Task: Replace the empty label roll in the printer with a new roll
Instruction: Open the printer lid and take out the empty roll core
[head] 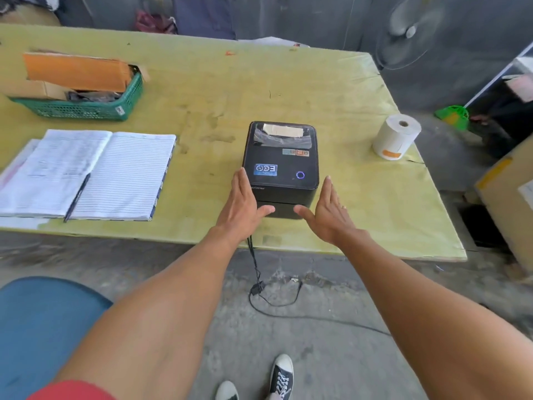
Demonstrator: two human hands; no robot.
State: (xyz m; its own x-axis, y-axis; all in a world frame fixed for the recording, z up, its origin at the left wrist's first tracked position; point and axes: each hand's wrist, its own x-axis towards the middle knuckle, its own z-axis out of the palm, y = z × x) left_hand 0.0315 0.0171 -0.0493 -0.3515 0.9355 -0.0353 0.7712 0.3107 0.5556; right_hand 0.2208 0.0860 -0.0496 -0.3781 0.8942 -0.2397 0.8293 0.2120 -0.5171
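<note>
A black label printer (pixel 281 166) stands near the front edge of the yellow-green table (pixel 202 90), lid closed, a blue ring light lit on top. My left hand (pixel 243 203) is beside its left front corner, fingers straight, thumb touching the front face. My right hand (pixel 326 210) hovers at the right front corner, fingers straight, thumb pointing at the front face. A white label roll (pixel 396 137) stands upright on the table to the right of the printer, near the table's right edge.
An open lined notebook (pixel 86 174) with a pen (pixel 76 197) lies at the left. A green basket (pixel 83 105) with cardboard boxes sits at the back left. The printer's cable (pixel 256 278) hangs to the floor. A cardboard box (pixel 510 197) stands at the right, a blue stool (pixel 37 327) at lower left.
</note>
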